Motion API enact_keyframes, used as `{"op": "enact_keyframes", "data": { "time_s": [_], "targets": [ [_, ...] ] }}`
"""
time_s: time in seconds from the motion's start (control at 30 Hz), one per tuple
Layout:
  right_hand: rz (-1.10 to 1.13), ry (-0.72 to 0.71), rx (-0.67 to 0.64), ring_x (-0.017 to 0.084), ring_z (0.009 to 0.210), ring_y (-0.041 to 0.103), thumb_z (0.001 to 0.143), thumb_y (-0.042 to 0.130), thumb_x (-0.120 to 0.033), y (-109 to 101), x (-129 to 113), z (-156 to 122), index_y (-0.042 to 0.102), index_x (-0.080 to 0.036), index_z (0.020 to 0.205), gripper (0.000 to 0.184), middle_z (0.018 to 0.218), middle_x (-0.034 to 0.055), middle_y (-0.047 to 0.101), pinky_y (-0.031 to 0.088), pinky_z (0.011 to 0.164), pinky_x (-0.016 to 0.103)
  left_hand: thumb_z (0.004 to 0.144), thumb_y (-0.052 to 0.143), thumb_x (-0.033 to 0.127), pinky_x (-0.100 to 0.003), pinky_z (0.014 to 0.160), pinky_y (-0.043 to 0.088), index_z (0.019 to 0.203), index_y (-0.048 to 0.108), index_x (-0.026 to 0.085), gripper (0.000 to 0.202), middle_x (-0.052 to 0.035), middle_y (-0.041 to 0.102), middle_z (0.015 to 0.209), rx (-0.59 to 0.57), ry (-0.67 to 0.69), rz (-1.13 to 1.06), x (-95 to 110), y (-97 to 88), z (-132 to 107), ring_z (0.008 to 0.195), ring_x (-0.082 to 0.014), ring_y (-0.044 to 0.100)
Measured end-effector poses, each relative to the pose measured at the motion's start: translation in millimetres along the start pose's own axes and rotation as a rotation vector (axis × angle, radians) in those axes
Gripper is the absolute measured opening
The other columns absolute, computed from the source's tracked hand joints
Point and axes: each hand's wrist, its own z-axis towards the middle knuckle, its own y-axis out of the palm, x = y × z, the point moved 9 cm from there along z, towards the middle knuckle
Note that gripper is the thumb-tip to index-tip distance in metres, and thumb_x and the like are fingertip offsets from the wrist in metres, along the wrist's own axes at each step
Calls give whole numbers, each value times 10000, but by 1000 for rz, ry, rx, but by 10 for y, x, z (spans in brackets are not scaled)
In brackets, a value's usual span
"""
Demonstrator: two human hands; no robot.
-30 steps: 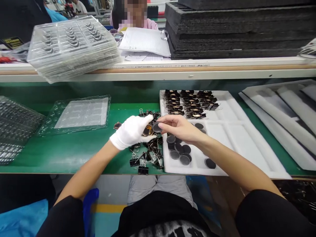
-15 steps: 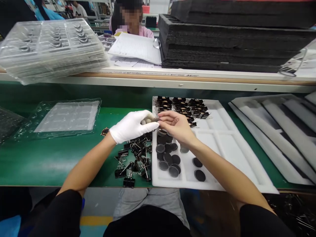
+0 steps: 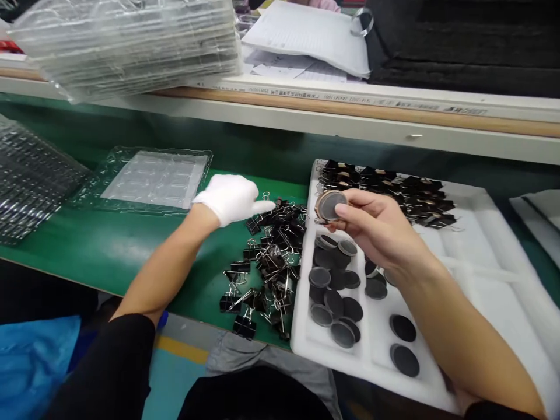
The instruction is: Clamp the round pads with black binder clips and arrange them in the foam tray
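My right hand (image 3: 376, 224), bare, pinches a round grey disc with a coppery rim (image 3: 330, 205) and holds it above the white foam tray (image 3: 476, 274). My left hand (image 3: 231, 198), in a white glove, reaches over the pile of black binder clips (image 3: 269, 256) on the green table; one finger points into the pile, the other fingers are curled, and I see nothing in them. Several loose dark discs (image 3: 335, 291) lie in the tray's near compartments. Rows of clipped parts (image 3: 389, 186) fill the tray's far end.
A clear plastic blister tray (image 3: 149, 181) lies left of the clips. More clear trays are stacked at the far left (image 3: 30, 186) and on the shelf (image 3: 131, 41). Papers (image 3: 306, 35) and black foam (image 3: 472, 46) sit on that shelf.
My hands have parted: the right now holds the disc alone over the tray, the left has moved to the clip pile. The camera has tilted down and shifted left.
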Motion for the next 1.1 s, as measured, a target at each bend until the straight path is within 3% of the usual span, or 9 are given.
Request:
{"op": "enact_keyframes", "data": {
  "time_s": [0.13,0.23,0.33,0.43,0.57,0.73,0.83,1.0,1.1],
  "targets": [
    [-17,15,50,135,680,633,768,901,-434,-114,-33,23,804,-258,857,220,870,17,744,574,639,290,903,418,766,-379,733,496,782,736,179,678,-149,724,790,-283,-7,98,123,389,157,764,-311,708],
    [-19,11,60,145,689,644,788,876,-435,-168,-52,20,793,-263,866,206,885,21,746,582,656,313,910,443,647,-353,694,486,820,749,182,564,-137,726,756,-336,-5,80,102,459,181,699,-277,693],
    [-30,16,51,151,695,645,792,873,-439,-192,-61,18,798,-273,866,197,889,25,745,586,686,337,856,520,556,-348,618,444,684,707,185,449,-105,665,579,-364,-29,46,-32,482,159,513,-233,608],
    [-68,35,-9,162,704,646,779,888,-469,-133,-68,17,801,-282,842,216,878,34,742,582,688,347,776,597,432,-341,560,373,530,609,200,339,-62,573,443,-300,-46,34,-142,411,124,388,-192,482],
    [-130,13,-103,196,754,670,762,896,-546,-13,-105,-1,800,-280,805,286,841,47,745,574,662,343,728,633,307,-309,538,290,474,527,207,293,-7,487,399,-150,16,-32,-93,177,0,386,-147,398],
    [-236,27,-249,266,1048,737,844,842,-525,149,17,-38,852,-284,964,269,1151,80,801,601,899,404,890,565,315,-285,545,245,532,429,183,405,37,376,445,1,227,-309,211,-172,-239,443,-84,318],
    [-202,-13,-324,301,1284,673,867,827,-508,270,71,-57,855,-281,998,264,1227,99,793,554,1058,445,994,507,398,-271,580,282,615,483,173,441,34,432,540,109,365,-606,415,-354,-354,538,-71,356],
    [-44,-56,-332,217,934,766,862,842,-476,315,46,-72,843,-246,1007,272,1063,87,823,609,911,378,1023,455,465,-323,644,365,617,544,176,507,-8,541,612,184,432,-818,563,-409,-396,626,-112,439],
    [-132,-31,-356,212,888,763,851,851,-468,308,12,-100,848,-234,1005,280,1032,86,822,620,846,343,989,462,521,-334,587,309,527,385,198,569,3,415,543,122,429,-790,604,-320,-375,565,-105,345]
  ]
}}
